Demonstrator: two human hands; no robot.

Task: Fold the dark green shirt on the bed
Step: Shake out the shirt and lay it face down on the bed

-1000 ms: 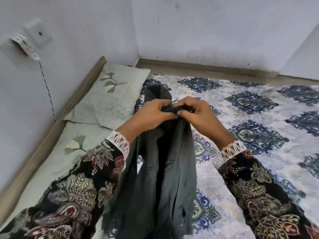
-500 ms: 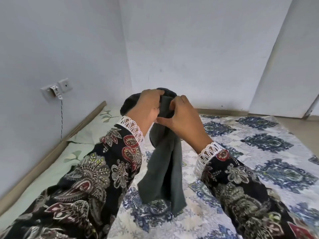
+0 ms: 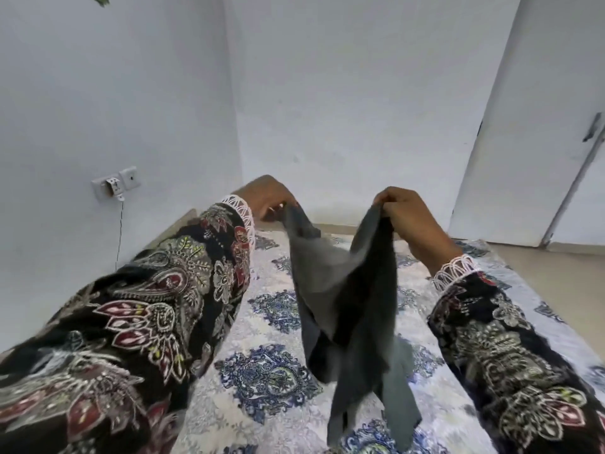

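Observation:
The dark green shirt (image 3: pixel 347 299) hangs in the air above the bed (image 3: pixel 262 381), stretched between my two hands and sagging in the middle. My left hand (image 3: pixel 265 198) pinches one upper edge of the cloth. My right hand (image 3: pixel 406 217) grips the other upper edge, about a shirt's width to the right. The shirt's lower ends dangle down to the patterned bedsheet. Both arms wear dark floral sleeves with white lace cuffs.
The bed is covered by a white sheet with blue medallions. A wall socket with a plugged cable (image 3: pixel 114 188) sits on the left wall. A white door (image 3: pixel 530 126) stands at the right, with bare floor (image 3: pixel 556 273) beside the bed.
My hands have moved apart, spreading the shirt's top edge that was bunched between them. The shirt is lifted higher, and my view has tilted up toward the wall.

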